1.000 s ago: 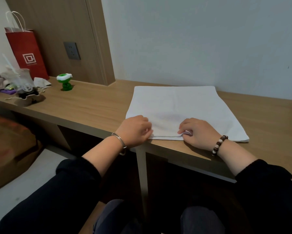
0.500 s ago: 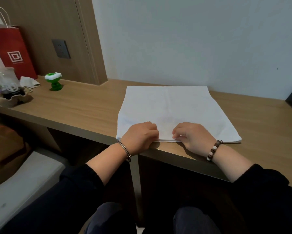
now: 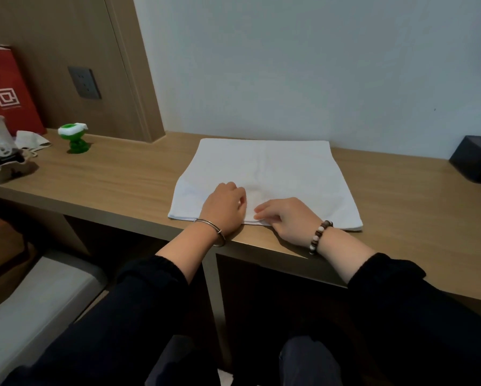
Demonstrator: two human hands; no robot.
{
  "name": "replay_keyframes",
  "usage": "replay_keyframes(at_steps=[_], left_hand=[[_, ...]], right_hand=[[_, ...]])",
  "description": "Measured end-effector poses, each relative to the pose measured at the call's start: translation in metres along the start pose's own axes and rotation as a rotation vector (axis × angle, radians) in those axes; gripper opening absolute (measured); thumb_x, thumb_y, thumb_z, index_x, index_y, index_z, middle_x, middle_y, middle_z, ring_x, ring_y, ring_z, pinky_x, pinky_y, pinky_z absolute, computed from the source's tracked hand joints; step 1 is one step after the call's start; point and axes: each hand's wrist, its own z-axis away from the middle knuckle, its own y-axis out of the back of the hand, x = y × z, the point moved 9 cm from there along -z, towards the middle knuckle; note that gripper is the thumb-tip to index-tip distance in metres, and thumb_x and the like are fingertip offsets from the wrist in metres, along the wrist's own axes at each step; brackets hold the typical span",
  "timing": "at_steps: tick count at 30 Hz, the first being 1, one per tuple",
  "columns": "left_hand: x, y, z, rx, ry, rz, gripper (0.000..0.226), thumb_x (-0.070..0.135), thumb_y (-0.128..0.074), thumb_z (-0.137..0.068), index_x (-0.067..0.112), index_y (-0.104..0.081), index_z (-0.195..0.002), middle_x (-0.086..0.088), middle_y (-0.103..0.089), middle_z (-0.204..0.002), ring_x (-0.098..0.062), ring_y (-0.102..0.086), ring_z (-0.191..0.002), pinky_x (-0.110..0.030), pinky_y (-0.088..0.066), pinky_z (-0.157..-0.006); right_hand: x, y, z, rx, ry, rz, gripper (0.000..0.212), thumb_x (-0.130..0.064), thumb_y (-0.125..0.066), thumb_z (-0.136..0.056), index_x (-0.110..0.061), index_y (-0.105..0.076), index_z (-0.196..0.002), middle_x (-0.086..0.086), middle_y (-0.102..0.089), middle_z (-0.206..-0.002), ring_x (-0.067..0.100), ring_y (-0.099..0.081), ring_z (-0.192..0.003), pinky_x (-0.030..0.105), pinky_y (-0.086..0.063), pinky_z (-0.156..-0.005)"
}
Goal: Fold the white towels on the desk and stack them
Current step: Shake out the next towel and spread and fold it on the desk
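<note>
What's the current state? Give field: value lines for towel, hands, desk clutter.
task item: white towel, flat on wooden desk, near edge along the desk front
left hand: fingers curled, resting on the towel's near edge; grip unclear
right hand: pinches the towel's near edge
other towels: none in view
clutter: red paper bag and green toy far left; black box far right
</note>
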Motion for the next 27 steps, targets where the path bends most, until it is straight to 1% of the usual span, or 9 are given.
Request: replay_keyframes(at_steps=[2, 4, 7, 12, 16, 20, 22, 26, 27], left_hand=[[-0.001, -0.009, 0.0, -0.029, 0.003, -0.042, 0.021, 0.024, -0.043, -0.095, 0.014, -0.058, -0.106, -0.006, -0.054, -0.11, -0.023, -0.046, -0.102, -0.032, -0.041, -0.081], [-0.005, -0.012, 0.0, -0.046, 0.009, -0.087, 0.023, 0.026, -0.041, -0.095, 0.015, -0.056, -0.11, -0.006, -0.052, -0.117, -0.025, -0.043, -0.109, -0.035, -0.038, -0.084], [-0.008, -0.019, 0.001, -0.1, -0.001, -0.083, 0.03, 0.027, -0.037, -0.097, 0.018, -0.051, -0.122, -0.004, -0.048, -0.13, -0.024, -0.04, -0.12, -0.037, -0.034, -0.094], [-0.012, -0.034, 0.001, -0.251, 0.016, -0.084, 0.043, 0.032, -0.025, -0.1, 0.026, -0.034, -0.141, 0.0, -0.026, -0.152, -0.017, -0.018, -0.141, -0.046, -0.015, -0.112], [-0.012, -0.038, 0.003, -0.305, 0.034, -0.116, 0.046, 0.034, -0.019, -0.101, 0.029, -0.025, -0.146, 0.003, -0.014, -0.157, -0.017, -0.008, -0.145, -0.051, -0.008, -0.115], [-0.016, -0.04, 0.003, -0.319, 0.062, -0.126, 0.047, 0.035, -0.017, -0.101, 0.031, -0.021, -0.148, 0.006, -0.011, -0.158, -0.017, -0.005, -0.146, -0.053, -0.006, -0.115], [-0.017, -0.041, 0.003, -0.327, 0.066, -0.13, 0.048, 0.034, -0.017, -0.101, 0.032, -0.019, -0.148, 0.007, -0.009, -0.159, -0.017, -0.004, -0.146, -0.054, -0.006, -0.114], [-0.018, -0.042, 0.002, -0.327, 0.083, -0.124, 0.049, 0.03, -0.019, -0.099, 0.033, -0.02, -0.148, 0.008, -0.01, -0.158, -0.016, -0.005, -0.146, -0.055, -0.006, -0.114], [-0.018, -0.043, 0.002, -0.325, 0.086, -0.119, 0.05, 0.028, -0.02, -0.098, 0.033, -0.02, -0.148, 0.008, -0.01, -0.158, -0.016, -0.006, -0.145, -0.055, -0.006, -0.113]], right_hand=[[0.007, 0.004, 0.004, -0.006, -0.037, -0.044, 0.031, -0.001, -0.05, -0.093, -0.013, -0.07, -0.112, 0.0, -0.061, -0.128, 0.013, -0.052, -0.12, 0.013, -0.03, -0.101], [0.019, 0.014, 0.013, -0.005, -0.077, -0.046, 0.028, 0.001, -0.052, -0.09, -0.013, -0.07, -0.107, 0.0, -0.063, -0.124, 0.014, -0.055, -0.114, 0.021, -0.04, -0.101], [0.039, 0.032, 0.026, 0.002, -0.116, 0.043, 0.021, -0.002, -0.057, -0.088, -0.014, -0.07, -0.097, -0.001, -0.064, -0.108, 0.015, -0.057, -0.101, 0.026, -0.047, -0.091], [0.066, 0.051, 0.043, 0.041, -0.159, 0.252, 0.013, -0.007, -0.062, -0.088, -0.013, -0.072, -0.09, -0.002, -0.058, -0.095, 0.016, -0.052, -0.092, 0.02, -0.034, -0.072], [0.06, 0.055, 0.051, 0.126, -0.076, 0.369, 0.01, -0.004, -0.064, -0.085, -0.009, -0.073, -0.083, 0.004, -0.061, -0.089, 0.021, -0.053, -0.083, 0.022, -0.031, -0.063], [0.056, 0.049, 0.056, 0.113, -0.025, 0.442, 0.013, -0.002, -0.063, -0.085, -0.011, -0.073, -0.084, 0.003, -0.06, -0.092, 0.02, -0.052, -0.088, 0.023, -0.031, -0.063], [0.06, 0.049, 0.06, 0.135, -0.059, 0.407, 0.014, -0.006, -0.061, -0.087, -0.012, -0.074, -0.088, 0.001, -0.06, -0.093, 0.019, -0.052, -0.09, 0.023, -0.034, -0.065], [0.08, 0.055, 0.074, 0.179, -0.237, 0.066, 0.019, -0.016, -0.057, -0.091, -0.016, -0.075, -0.097, -0.006, -0.058, -0.091, 0.006, -0.05, -0.078, 0.02, -0.036, -0.064], [0.085, 0.057, 0.075, 0.193, -0.275, 0.049, 0.02, -0.017, -0.056, -0.092, -0.016, -0.075, -0.098, -0.005, -0.059, -0.093, 0.006, -0.051, -0.078, 0.02, -0.037, -0.065]])
